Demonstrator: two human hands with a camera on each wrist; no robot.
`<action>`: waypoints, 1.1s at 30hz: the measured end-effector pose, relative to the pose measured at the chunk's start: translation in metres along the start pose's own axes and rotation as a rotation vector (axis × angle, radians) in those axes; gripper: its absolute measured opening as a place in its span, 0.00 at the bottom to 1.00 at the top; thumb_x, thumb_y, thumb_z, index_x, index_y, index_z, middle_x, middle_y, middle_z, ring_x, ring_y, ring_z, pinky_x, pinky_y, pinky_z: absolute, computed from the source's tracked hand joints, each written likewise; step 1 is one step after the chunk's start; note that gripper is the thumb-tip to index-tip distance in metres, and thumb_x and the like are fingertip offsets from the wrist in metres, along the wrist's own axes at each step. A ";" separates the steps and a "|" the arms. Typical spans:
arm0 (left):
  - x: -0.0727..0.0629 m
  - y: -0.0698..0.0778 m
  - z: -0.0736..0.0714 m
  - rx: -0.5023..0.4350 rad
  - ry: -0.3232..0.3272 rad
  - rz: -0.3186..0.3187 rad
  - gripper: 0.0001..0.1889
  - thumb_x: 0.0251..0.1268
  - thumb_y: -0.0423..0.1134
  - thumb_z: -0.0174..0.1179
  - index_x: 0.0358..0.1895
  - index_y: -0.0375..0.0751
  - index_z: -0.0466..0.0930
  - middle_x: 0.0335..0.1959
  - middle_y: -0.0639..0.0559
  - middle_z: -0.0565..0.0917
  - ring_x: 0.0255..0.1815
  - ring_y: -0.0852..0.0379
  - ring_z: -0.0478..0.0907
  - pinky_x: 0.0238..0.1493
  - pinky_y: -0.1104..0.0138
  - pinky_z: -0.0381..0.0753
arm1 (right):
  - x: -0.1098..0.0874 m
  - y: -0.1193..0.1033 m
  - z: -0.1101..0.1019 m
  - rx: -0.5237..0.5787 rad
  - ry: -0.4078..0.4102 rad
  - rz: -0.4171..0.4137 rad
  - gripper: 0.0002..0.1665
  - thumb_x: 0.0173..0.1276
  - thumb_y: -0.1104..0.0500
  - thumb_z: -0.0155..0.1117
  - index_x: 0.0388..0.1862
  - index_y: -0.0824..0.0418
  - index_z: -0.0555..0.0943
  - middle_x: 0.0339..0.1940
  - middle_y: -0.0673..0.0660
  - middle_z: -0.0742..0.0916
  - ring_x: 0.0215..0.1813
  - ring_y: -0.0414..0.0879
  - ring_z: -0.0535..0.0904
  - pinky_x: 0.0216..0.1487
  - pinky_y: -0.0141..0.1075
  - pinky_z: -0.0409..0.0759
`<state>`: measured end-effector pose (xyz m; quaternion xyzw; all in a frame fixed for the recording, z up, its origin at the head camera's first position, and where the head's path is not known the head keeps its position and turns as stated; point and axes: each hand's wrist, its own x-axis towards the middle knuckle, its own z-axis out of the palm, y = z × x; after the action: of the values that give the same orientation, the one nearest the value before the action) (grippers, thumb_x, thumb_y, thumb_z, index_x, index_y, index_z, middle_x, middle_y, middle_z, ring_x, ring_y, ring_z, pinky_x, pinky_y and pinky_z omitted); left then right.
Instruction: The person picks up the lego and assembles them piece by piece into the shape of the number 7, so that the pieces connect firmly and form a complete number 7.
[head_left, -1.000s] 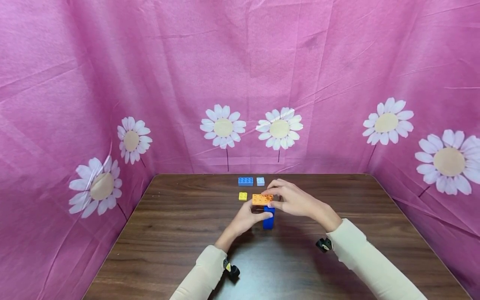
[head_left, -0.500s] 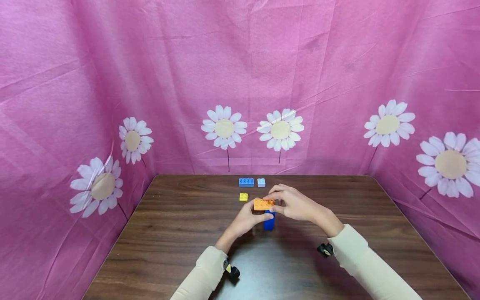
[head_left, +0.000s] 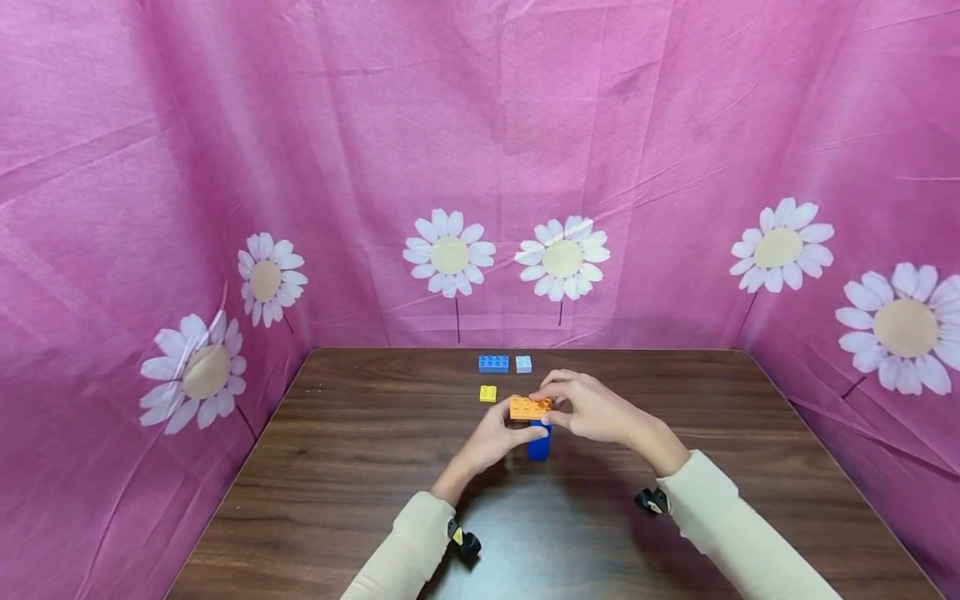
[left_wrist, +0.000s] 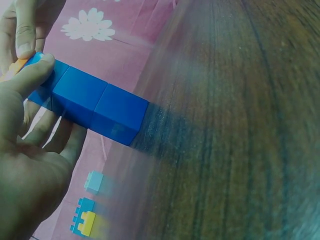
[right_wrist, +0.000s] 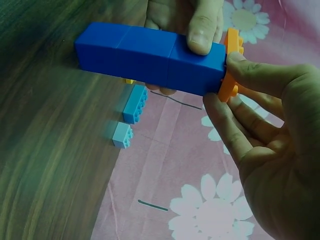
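A tower of three stacked dark-blue bricks (head_left: 538,447) stands upright on the wooden table. My left hand (head_left: 491,435) grips its upper part, thumb on the near side and fingers behind, also seen in the left wrist view, where the tower (left_wrist: 97,97) lies slantwise across the picture. On top sits a flat orange brick (head_left: 525,407) with studs up, jutting out to the left past the tower in the head view. My right hand (head_left: 596,408) pinches its right end between thumb and fingers. In the right wrist view the orange brick (right_wrist: 230,90) meets the tower's top end.
Behind the hands lie a yellow brick (head_left: 488,393), a longer medium-blue brick (head_left: 493,363) and a small light-blue brick (head_left: 523,364) near the table's far edge. A pink cloth (head_left: 360,167) with printed daisies hangs around the table's back and sides.
My right hand has come down slightly with the orange brick, lowering it against the tower's top, mostly in the first half second. My left hand has kept its hold on the tower.
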<state>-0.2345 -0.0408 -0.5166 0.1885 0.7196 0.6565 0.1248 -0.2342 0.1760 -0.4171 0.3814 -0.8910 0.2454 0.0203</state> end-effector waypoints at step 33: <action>0.002 0.000 0.000 0.042 0.016 0.007 0.21 0.71 0.42 0.72 0.62 0.41 0.79 0.53 0.49 0.85 0.46 0.59 0.81 0.49 0.70 0.85 | 0.008 -0.011 0.003 -0.157 0.007 0.000 0.12 0.64 0.69 0.77 0.45 0.59 0.90 0.36 0.47 0.81 0.39 0.40 0.75 0.44 0.35 0.84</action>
<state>-0.2363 -0.0402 -0.5166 0.1885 0.7334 0.6433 0.1129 -0.2315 0.1630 -0.4136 0.3777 -0.9075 0.1762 0.0532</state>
